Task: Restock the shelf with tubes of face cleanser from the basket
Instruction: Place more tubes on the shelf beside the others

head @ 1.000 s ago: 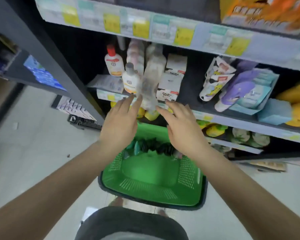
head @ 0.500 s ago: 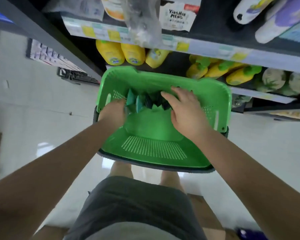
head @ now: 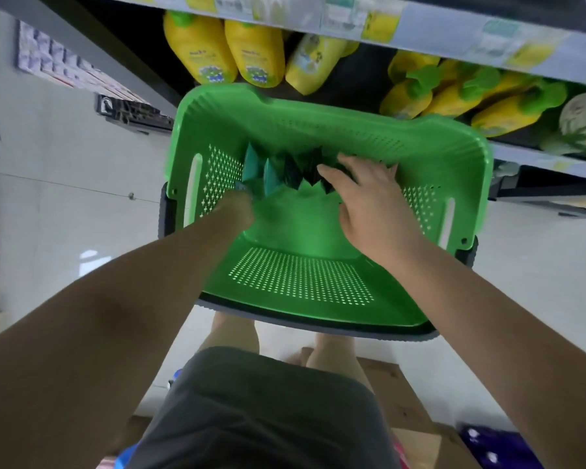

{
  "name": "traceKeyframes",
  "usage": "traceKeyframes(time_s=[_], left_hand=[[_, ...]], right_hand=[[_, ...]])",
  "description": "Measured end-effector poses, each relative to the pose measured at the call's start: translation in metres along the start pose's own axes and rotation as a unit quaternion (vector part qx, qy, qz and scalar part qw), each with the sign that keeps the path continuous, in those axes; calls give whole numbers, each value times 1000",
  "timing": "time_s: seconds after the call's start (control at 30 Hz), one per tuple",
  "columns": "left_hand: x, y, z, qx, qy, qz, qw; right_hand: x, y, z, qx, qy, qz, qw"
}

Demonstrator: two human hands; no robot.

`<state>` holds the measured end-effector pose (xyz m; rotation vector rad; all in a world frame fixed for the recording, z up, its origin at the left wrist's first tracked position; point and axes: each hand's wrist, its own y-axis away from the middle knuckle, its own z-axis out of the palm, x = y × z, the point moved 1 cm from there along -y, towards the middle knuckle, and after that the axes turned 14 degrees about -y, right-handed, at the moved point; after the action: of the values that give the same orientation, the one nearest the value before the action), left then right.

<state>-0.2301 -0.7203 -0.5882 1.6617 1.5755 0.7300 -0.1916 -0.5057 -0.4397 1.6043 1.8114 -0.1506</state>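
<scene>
Shelf (head: 454, 38): a dark store shelf runs across the top of the view, its front edge lined with blurred price labels; the lower level just beyond the basket holds yellow bottles (head: 227, 49), some with green caps.
Floor (head: 65, 164): pale and glossy, to the left and right of the basket.
Basket (head: 301, 282): a green plastic shopping basket with perforated walls, in front of the person's legs and just below the shelf.
Person: seen from above, in dark shorts (head: 257, 411), both bare forearms reaching forward into the basket.
Tubes of face cleanser (head: 285, 170): a row of dark green and teal tubes standing along the far wall of the basket, flat crimped ends pointing up.
Right hand (head: 369, 201): fingers spread and mostly straight, reaching over the right end of the row, fingertips at the tubes; it grips nothing.
Left hand (head: 237, 206): curled at the left end of the row, against a teal tube; whether it actually holds a tube cannot be told.
</scene>
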Motion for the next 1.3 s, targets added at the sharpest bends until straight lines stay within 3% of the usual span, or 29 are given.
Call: traceKeyframes(time_s=[0.2, 0.47, 0.87, 1.0, 1.17, 1.3], left_hand=[[4, -10, 17, -38, -16, -42, 998], [4, -9, 20, 7, -63, -53, 997], [0, 6, 16, 81, -7, -28, 996], [4, 22, 7, 97, -10, -3, 995], [5, 61, -24, 103, 76, 27, 991], [9, 111, -66, 161, 112, 90, 976]], right_hand=[[7, 4, 6, -21, -5, 10, 1000], [14, 11, 8, -14, -3, 24, 1000], [16, 22, 22, -25, 7, 41, 999], [15, 26, 24, -27, 15, 36, 999], [5, 28, 16, -26, 23, 24, 999], [-9, 30, 2, -24, 18, 19, 999]])
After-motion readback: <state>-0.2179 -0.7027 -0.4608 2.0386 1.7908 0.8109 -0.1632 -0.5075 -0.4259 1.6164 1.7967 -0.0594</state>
